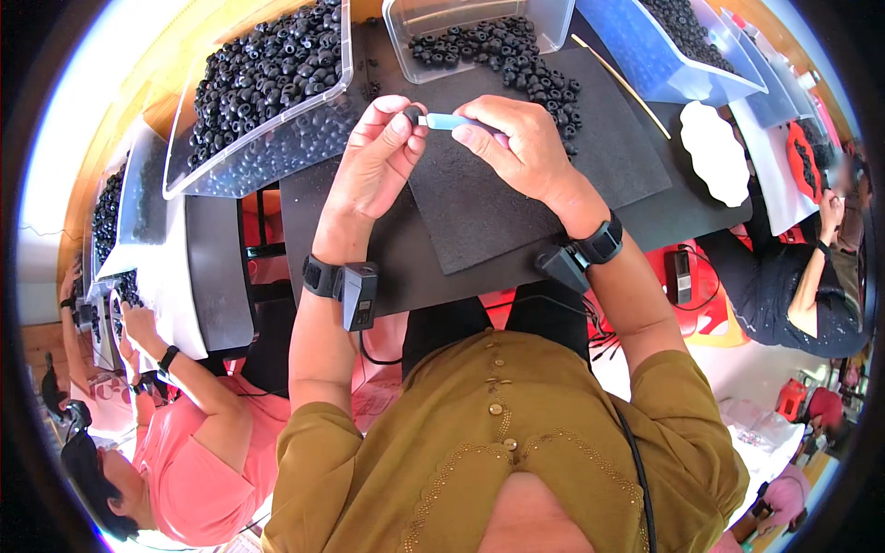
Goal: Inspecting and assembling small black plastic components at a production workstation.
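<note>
My left hand pinches a small round black part between thumb and fingertips. It looks like the hollow black pieces in the bins. In my right hand is a slim tool with a light blue handle. Its short pale tip meets the black part or lies right against it; I cannot tell whether it is inside. Both hands are held above a dark square mat on the table. Beyond my right hand, a loose pile of black pieces spreads over the mat.
A clear bin full of black pieces stands at left, a tipped clear bin at the back, and a blue-tinted bin at right. A thin stick and a white scalloped tray lie rightward. Co-workers sit on both sides.
</note>
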Demonstrator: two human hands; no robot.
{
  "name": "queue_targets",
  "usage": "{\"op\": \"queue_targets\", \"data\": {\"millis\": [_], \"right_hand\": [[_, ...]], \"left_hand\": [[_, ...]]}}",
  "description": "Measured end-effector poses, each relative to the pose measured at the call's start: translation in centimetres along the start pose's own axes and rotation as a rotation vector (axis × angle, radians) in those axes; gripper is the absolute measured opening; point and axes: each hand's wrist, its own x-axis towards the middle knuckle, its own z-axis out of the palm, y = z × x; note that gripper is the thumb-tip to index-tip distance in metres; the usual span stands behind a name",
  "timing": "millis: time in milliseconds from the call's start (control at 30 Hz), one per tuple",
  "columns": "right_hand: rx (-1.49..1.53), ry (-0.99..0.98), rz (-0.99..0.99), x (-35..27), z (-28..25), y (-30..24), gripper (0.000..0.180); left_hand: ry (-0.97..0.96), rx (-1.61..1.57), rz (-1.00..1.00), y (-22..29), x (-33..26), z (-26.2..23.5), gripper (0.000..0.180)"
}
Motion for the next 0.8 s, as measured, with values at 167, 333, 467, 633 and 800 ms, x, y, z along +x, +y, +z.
{"op": "queue_targets", "data": {"millis": [167, 333, 467, 633, 800], "right_hand": [[-0.040, 0.001, -0.027, -0.1, 0.0, 0.0, 0.027], [-0.079, 0.014, -0.042, 0.0, 0.1, -0.1, 0.026], [-0.085, 0.012, -0.031, -0.1, 0.1, -0.1, 0.026], [-0.082, -0.008, -0.016, 0.0, -0.1, -0.2, 0.025], [-0.041, 0.207, 0.295, 0.8, -0.6, 2.5, 0.030]], "left_hand": [[-0.005, 0.022, 0.002, 0.0, 0.0, -0.1, 0.013], [-0.007, 0.051, 0.014, 0.1, -0.1, -0.1, 0.012], [-0.025, 0.057, 0.019, 0.1, -0.1, -0.2, 0.010], [-0.027, 0.062, 0.019, 0.0, -0.1, -0.3, 0.010], [-0.283, 0.208, -0.152, -0.8, -1.2, 2.6, 0.010]]}}
